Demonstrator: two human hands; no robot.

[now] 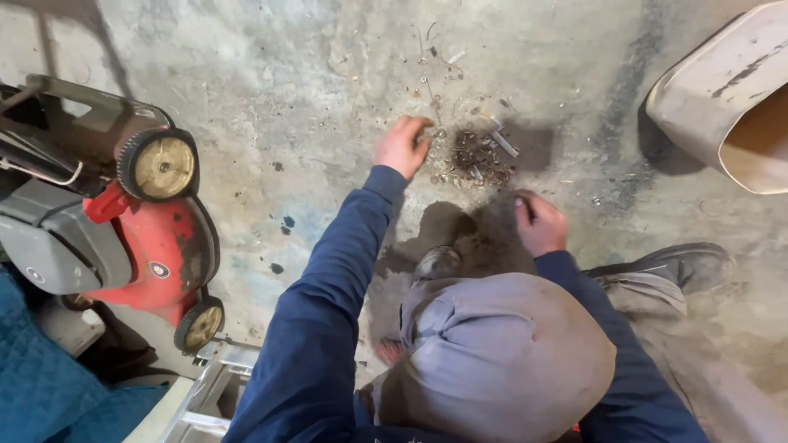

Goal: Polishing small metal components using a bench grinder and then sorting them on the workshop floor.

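Pile of rusty screws and small metal bits (476,156) heaped on the concrete floor (271,98), just beyond both hands, with a longer pale bolt (503,143) lying at its far edge. Judging by the heap, mostly gathered already, yet loose strays (431,57) scattered farther out toward the top, not yet pulled in. Left hand (402,146) at the pile's left edge, fingers curled down onto the bits; whether pinching any, impossible to tell. Right hand (540,223) near the pile's lower right, clenched, grip contents hidden by the fingers. Boot toe (437,262) and bent knee (501,353) below, blocking the floor nearest the body. Red mower (156,246) at the left, cut off by the frame; pale tub (722,98) at the upper right, also cropped. Individual pieces in the heap too small and blurred to sort by kind.
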